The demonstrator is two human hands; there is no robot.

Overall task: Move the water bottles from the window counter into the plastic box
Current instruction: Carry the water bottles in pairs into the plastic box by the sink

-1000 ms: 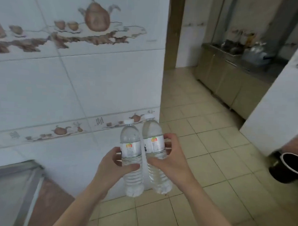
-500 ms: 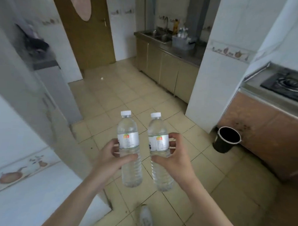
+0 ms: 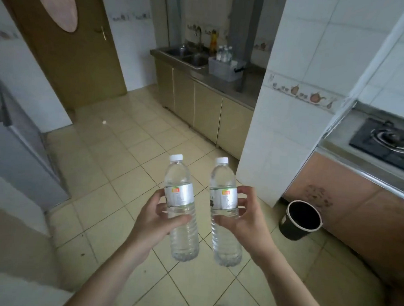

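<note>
Since a moment ago the view has swung further into the kitchen, so the sink tabletop at the far end now sits near the middle, and the two bottles are held a little wider apart. Left hand is clamped around the left bottle, thumb across the front below the label. Right hand is clamped on the right bottle, fingers curled behind the label. Both bottles stand upright, white caps up, clear of each other, held over the tiled floor.

On the far tabletop, just right of the sink, stands the plastic box; what look like more bottles stand in it, though it is too distant to be sure. A black bucket sits on the floor beside the white tiled pillar, and a gas stove lies on the right. A brown door stands at the left.
</note>
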